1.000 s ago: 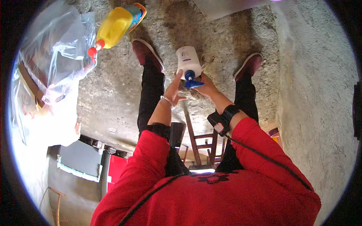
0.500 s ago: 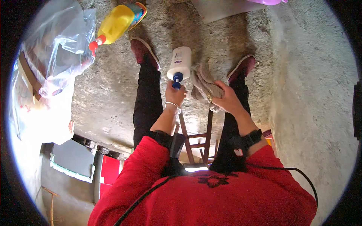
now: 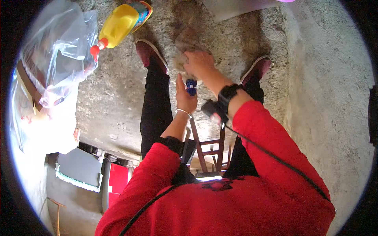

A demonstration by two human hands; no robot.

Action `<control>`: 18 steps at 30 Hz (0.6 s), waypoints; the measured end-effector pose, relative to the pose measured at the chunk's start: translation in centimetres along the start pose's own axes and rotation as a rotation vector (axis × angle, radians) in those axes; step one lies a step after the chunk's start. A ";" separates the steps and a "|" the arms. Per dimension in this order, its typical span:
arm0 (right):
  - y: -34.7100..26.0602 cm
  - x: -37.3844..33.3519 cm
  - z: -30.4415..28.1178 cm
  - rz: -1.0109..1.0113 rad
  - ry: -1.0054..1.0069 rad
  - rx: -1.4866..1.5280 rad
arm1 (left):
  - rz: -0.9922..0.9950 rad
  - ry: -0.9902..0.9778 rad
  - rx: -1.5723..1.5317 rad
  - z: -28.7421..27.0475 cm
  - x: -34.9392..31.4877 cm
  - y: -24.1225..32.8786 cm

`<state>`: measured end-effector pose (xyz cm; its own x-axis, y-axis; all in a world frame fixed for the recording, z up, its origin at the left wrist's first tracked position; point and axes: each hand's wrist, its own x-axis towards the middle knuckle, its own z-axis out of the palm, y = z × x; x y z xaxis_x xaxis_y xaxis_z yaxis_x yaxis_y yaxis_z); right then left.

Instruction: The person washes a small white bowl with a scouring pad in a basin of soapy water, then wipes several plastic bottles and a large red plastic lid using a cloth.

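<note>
Holding the bottle (image 3: 191,86) tight in my left hand (image 3: 185,98), my right hand (image 3: 200,63) squeezes a cloth (image 3: 185,43) on top.

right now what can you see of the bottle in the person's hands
Only a little of the bottle shows: a blue cap or nozzle end and a sliver of white body above it. The left hand grips it from below, near the cap. The right hand presses a beige cloth over the rest, hiding its shape and pose. It is held above the rough concrete floor, between the person's shoes.

white bottle (image 3: 193,80) hidden behind right hand (image 3: 200,63)
</note>
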<state>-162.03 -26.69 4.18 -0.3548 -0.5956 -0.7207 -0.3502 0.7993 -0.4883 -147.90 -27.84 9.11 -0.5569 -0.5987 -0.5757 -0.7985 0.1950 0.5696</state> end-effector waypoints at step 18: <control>3.4 -2.0 3.2 0.439 0.322 0.572 | -0.178 -0.034 -0.386 0.4 1.3 -1.5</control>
<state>-159.71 -22.50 2.41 -0.6212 -0.1402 -0.7710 0.3491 0.8313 -0.4324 -147.50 -28.57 7.29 -0.4308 -0.5694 -0.7001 -0.7421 -0.2179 0.6339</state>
